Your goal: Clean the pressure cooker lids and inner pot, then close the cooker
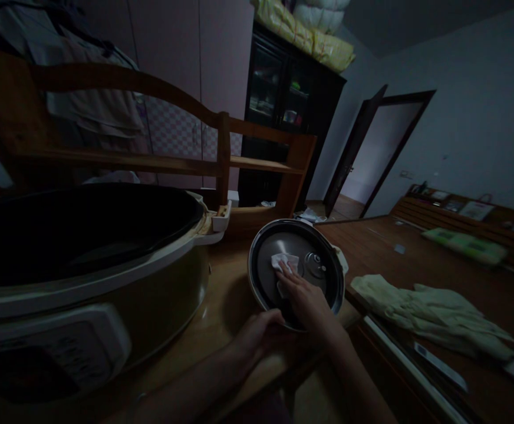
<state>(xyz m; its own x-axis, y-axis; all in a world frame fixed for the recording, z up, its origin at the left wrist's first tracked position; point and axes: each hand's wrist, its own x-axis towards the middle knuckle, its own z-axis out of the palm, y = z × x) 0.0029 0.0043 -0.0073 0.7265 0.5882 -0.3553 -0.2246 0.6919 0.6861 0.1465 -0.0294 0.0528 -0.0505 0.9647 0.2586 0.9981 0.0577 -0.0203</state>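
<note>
A round pot lid (263, 277) with a dark metallic face, a shiny rim and a small round fitting stands tilted up on the wooden table. My left hand (259, 333) grips its lower edge, with the thumb on the near side and the other fingers mostly hidden. Against the lid's face, my right hand (299, 288) presses a crumpled white cloth (284, 259) under its fingertips. To the left is a large electric cooker (164, 294), uncovered, with a black inner pot (84, 227) and a button panel (75, 347) on its front.
A wooden rack (173, 165) rises behind the table (221, 277). At right, a broad brown surface (372, 241) carries a pale green garment (429, 312) and a white remote-like object (440, 366). Farther back are a dark cabinet (314, 100) and an open door (354, 150).
</note>
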